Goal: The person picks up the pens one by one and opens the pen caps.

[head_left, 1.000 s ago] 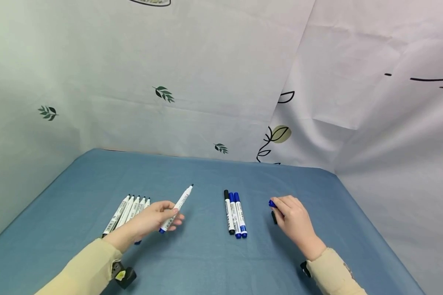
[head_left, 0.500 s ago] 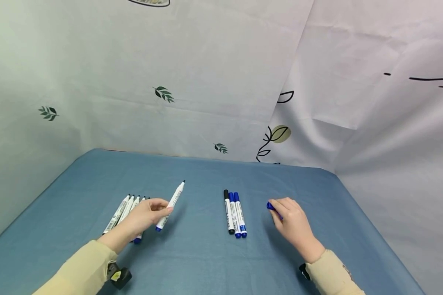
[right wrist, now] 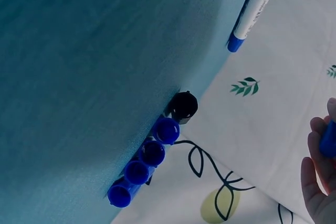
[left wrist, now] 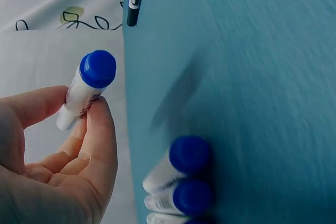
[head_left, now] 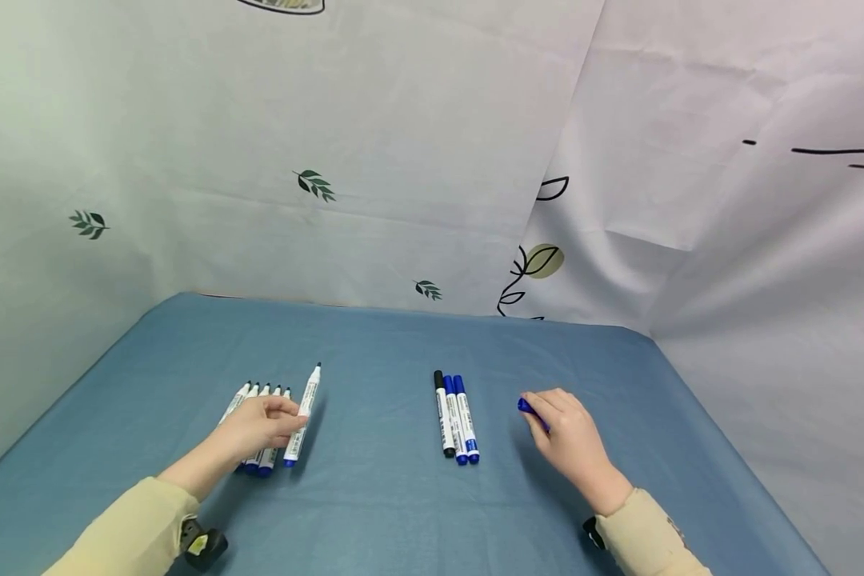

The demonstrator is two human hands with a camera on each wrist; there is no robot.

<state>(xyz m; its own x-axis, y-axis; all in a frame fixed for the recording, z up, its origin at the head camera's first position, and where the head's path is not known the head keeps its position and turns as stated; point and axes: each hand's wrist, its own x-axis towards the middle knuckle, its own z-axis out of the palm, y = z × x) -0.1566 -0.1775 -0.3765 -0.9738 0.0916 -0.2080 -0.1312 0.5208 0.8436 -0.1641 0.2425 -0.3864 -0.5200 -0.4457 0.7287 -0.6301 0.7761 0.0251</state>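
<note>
One white marker (head_left: pixel 304 412), blue-ended, tip bare: pinched between thumb and fingers of the left hand (head_left: pixel 255 424), held above the blue cloth (head_left: pixel 389 504) just right of a row of bare-tipped markers (head_left: pixel 270 458) (five tips can be counted). One blue cap (right wrist: pixel 329 141): gripped in the curled fingers of the right hand (head_left: pixel 567 436). Four blue caps (right wrist: pixel 152 152) and one black cap (right wrist: pixel 185 105): set in a line on the cloth near the right hand. Three capped markers (head_left: pixel 455 420), one black and two blue: laid side by side between the two hands. Leaf-printed white fabric (head_left: pixel 403 200): hung behind.
</note>
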